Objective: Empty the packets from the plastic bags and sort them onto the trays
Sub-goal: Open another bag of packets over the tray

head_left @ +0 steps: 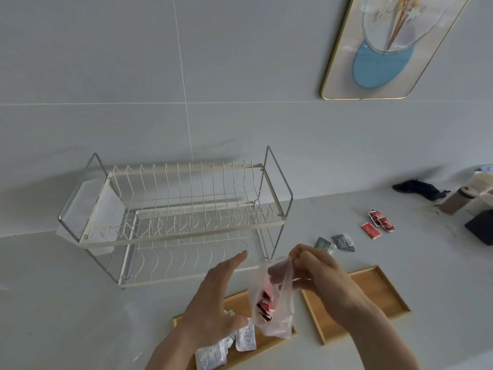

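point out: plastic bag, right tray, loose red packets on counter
plastic bag (pixel 277 324), head view, lower body of the bag.
right tray (pixel 373 287), head view, bare wooden floor.
loose red packets (pixel 370 231), head view, nearest packet's face.

Soft, even daylight is spread over the pale counter (pixel 80 303) and tiled wall (pixel 106 62), with no glare seen. Faint, diffuse shadows are cast behind the wire dish rack (pixel 176 217) onto the wall and beside the dark cloth (pixel 418 188). Wide-angle distortion is shown at the edges, where the framed picture (pixel 386 46) is slanted. The whole frame is rendered slightly soft, and the packet print is left unreadable
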A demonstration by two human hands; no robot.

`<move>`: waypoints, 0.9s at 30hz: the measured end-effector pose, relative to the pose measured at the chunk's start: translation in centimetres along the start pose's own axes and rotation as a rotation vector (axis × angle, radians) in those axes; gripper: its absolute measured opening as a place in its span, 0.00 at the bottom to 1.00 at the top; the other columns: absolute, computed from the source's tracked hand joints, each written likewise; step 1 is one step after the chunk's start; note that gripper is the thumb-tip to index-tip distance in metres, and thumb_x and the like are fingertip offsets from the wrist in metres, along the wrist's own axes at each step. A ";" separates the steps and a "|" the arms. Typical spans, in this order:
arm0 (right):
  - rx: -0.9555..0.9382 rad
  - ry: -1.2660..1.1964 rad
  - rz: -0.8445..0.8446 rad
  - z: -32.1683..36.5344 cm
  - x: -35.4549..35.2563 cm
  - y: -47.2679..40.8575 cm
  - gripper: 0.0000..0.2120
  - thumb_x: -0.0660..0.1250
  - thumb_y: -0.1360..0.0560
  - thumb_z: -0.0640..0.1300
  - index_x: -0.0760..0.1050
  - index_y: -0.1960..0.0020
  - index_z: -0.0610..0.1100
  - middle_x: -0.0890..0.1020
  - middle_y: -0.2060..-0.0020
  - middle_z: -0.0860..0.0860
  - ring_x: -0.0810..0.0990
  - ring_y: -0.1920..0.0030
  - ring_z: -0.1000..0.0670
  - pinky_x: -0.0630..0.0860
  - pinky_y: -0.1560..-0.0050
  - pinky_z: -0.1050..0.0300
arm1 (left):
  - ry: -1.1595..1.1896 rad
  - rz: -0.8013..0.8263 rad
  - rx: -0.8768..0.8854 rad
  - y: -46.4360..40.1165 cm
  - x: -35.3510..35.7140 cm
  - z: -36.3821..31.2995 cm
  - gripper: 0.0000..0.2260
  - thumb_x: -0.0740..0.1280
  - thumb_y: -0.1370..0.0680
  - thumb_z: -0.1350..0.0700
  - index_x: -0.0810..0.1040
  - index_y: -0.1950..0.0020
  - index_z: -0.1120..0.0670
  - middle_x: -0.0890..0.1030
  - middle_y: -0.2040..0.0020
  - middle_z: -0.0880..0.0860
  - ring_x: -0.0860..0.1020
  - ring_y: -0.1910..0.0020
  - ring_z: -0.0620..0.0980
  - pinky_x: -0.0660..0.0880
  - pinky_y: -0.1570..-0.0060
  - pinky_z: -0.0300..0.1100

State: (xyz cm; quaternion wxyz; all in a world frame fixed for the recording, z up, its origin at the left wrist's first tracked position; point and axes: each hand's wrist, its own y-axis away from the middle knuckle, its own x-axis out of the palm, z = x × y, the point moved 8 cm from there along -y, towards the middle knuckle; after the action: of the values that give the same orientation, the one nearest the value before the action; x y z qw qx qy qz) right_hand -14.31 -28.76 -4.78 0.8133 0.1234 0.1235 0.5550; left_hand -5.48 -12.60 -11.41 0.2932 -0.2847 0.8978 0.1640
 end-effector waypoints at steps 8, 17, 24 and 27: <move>-0.089 -0.396 0.045 0.5 -4.4 -1.1 0.10 0.63 0.20 0.43 0.74 0.54 0.37 0.77 0.61 0.38 0.78 0.58 0.40 0.73 0.55 0.47 | 0.288 0.009 0.012 -2.3 2.6 -3.7 0.16 0.80 0.36 0.46 0.82 0.52 0.46 0.87 0.55 0.43 0.84 0.53 0.37 0.81 0.48 0.46; 0.140 -0.360 -0.140 -10.3 -8.2 1.0 0.39 0.72 0.34 0.69 0.79 0.36 0.41 0.85 0.42 0.38 0.84 0.41 0.38 0.77 0.36 0.39 | 0.747 -0.164 -0.315 -4.1 7.6 -4.3 0.19 0.81 0.36 0.50 0.81 0.50 0.52 0.87 0.55 0.50 0.86 0.57 0.43 0.81 0.62 0.38; 0.169 -0.541 -0.188 -14.5 -10.0 1.3 0.18 0.72 0.26 0.40 0.80 0.37 0.36 0.85 0.44 0.33 0.85 0.44 0.34 0.80 0.42 0.40 | 0.771 -0.218 -0.364 -6.2 13.1 -7.5 0.18 0.77 0.35 0.41 0.82 0.49 0.46 0.86 0.55 0.50 0.85 0.57 0.47 0.80 0.62 0.40; 0.181 -0.633 -0.240 -15.2 -13.1 1.1 0.17 0.69 0.26 0.39 0.80 0.38 0.37 0.85 0.47 0.33 0.85 0.50 0.35 0.82 0.49 0.43 | 0.765 -0.206 -0.378 -7.1 15.3 -8.2 0.20 0.78 0.35 0.39 0.82 0.46 0.45 0.87 0.51 0.48 0.85 0.51 0.48 0.82 0.51 0.47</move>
State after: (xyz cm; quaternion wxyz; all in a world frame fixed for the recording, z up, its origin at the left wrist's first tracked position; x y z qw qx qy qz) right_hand -25.00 -39.62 -17.87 0.8565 0.3457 -0.0723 0.3764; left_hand -14.90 -28.34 -15.41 -0.1030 -0.4618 0.8628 0.1781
